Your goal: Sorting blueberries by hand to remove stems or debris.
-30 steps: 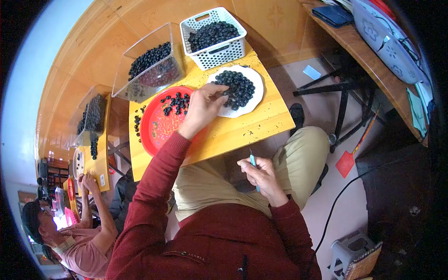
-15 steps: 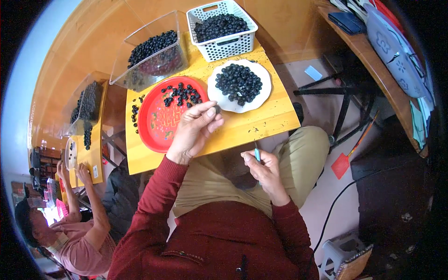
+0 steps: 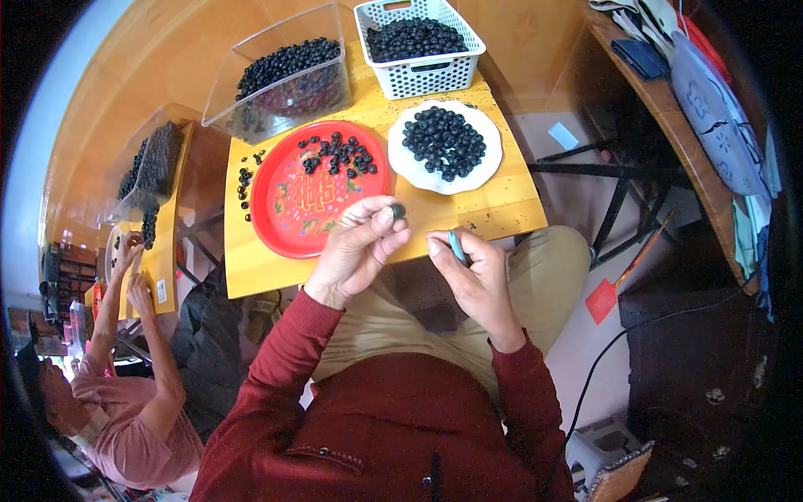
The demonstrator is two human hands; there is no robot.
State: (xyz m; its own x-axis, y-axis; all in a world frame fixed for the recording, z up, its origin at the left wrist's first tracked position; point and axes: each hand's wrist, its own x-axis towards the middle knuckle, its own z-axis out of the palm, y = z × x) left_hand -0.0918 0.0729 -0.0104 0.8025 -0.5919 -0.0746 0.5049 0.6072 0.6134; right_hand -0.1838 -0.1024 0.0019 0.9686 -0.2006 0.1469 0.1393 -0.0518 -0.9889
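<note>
My left hand (image 3: 358,251) is closed, pinching one small dark round bead-like piece (image 3: 398,211) between thumb and forefinger. A short distance to its right, my right hand (image 3: 475,280) grips a slim teal-handled tool (image 3: 457,246); its tip is too small to make out. Beyond my left hand a red plate (image 3: 276,201) holds loose black round pieces (image 3: 343,156) toward its far side. On the white scalloped plate (image 3: 492,171), farther right, lies a heap of similar pieces (image 3: 443,142).
A clear plastic bin (image 3: 222,109) and a white perforated basket (image 3: 427,84), both heaped with black pieces, stand at the table's far side. Crumbs and stray pieces dot the yellow table (image 3: 502,213). At left a person (image 3: 138,402) works at another table. A red fly swatter (image 3: 602,299) leans at right.
My right hand has risen with the tool, closer to my left hand. The left hand still pinches the dark piece. The whole view has shifted slightly.
</note>
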